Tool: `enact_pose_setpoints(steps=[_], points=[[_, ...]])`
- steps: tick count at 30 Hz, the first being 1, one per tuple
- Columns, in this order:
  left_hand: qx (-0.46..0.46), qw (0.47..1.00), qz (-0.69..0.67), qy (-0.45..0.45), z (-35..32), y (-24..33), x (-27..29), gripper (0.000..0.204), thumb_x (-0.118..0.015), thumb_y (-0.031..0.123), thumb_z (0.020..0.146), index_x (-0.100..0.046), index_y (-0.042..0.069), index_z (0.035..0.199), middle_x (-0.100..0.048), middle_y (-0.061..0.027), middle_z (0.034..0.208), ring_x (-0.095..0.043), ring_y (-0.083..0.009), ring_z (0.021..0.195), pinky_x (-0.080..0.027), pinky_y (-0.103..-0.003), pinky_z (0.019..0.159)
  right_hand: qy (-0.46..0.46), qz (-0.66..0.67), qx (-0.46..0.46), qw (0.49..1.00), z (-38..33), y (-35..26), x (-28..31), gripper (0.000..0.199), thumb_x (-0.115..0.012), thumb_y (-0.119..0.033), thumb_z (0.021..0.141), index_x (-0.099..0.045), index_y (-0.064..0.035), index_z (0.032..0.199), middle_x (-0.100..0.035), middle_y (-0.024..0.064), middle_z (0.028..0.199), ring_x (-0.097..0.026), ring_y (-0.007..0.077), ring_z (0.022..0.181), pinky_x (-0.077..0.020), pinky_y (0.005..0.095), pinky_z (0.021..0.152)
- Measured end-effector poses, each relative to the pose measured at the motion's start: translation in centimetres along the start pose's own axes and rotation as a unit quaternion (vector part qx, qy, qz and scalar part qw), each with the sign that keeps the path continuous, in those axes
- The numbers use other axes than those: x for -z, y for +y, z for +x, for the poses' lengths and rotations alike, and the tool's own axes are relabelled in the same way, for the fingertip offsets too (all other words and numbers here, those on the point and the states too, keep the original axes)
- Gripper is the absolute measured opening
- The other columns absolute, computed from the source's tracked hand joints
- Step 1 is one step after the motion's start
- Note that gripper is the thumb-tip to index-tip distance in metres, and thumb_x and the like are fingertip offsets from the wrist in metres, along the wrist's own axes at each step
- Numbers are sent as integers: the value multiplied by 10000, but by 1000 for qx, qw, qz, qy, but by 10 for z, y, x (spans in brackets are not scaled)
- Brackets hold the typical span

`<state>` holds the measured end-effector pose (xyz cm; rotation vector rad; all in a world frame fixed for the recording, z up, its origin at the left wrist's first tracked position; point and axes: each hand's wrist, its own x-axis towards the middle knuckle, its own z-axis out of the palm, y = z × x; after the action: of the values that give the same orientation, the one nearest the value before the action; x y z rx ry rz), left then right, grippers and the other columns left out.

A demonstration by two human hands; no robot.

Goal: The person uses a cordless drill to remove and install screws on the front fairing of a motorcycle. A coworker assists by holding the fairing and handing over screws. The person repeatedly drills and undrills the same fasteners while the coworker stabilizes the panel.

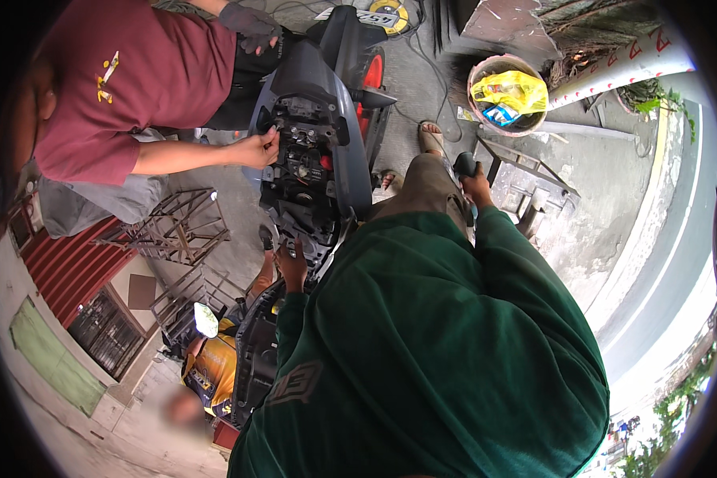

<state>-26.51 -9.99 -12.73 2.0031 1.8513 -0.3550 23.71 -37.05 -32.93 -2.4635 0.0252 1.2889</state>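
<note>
In front of me stands a dark grey motor scooter (357, 171) with its seat off, so the inner compartment (303, 171) with parts and wiring lies exposed. My left hand (292, 267) rests on the front end of this opening, fingers spread against the black plastic. Away to the right, beside my leg, my right hand (476, 190) is closed around a dark, round-ended object (464, 165); its lower part is hidden, so its kind is unclear. A co-worker in a maroon shirt (155, 80) has one bare hand (261, 148) at the compartment's left edge and a grey-gloved hand (249, 25) near the tail.
A round tub (476, 86) holding yellow and blue plastic bags stands ahead right, near a low metal frame (526, 167). Cables (432, 68) trail over the concrete. Another person in yellow (217, 366) is beyond the scooter's front, near metal racks (179, 227). A road runs at right.
</note>
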Motion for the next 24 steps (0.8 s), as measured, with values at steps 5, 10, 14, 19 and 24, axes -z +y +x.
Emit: enact_pose_setpoints(steps=[5,10,14,19,24], points=[[59,998,-16,-21,-13,-7,-9,732,-583,590,1056,-568,-16,1466,-581,-318,1442,-528,-518,1357,-418,-610,1136,16,11,4,1000,19,9,-8,934,-752,-281,833,-355,-153,1669,-755,270,1185,-778,393,990,-611,459,787],[44,998,-34,15,-12,-13,-28,744,-591,599,1049,-568,-18,1464,-594,-323,1419,-541,-509,1344,-442,-584,1117,46,-6,58,997,32,13,-12,938,-744,-248,842,-335,-169,1682,-765,228,1084,-769,322,814,-599,425,663],[31,997,-62,39,1,-10,-37,669,-627,547,1049,-616,-21,1402,-623,-308,1366,-581,-496,1276,-468,-561,1075,-23,73,10,997,26,1,-1,957,-720,-405,822,-366,-31,1628,-691,363,1304,-675,495,1246,-544,526,1036],[-76,971,-177,138,19,19,-17,444,-678,411,1049,-709,-3,1207,-699,-222,1151,-651,-417,1077,-504,-517,962,-15,142,28,989,-21,-31,24,952,-720,-249,824,-324,-117,1680,-746,190,993,-725,304,776,-589,442,669],[-236,918,-269,172,25,80,26,313,-674,305,1062,-724,-1,1107,-712,-168,1026,-684,-355,945,-536,-461,846,5,217,72,973,-128,-62,59,963,-679,-107,830,-274,-87,1703,-693,96,835,-625,190,617,-525,371,528]])
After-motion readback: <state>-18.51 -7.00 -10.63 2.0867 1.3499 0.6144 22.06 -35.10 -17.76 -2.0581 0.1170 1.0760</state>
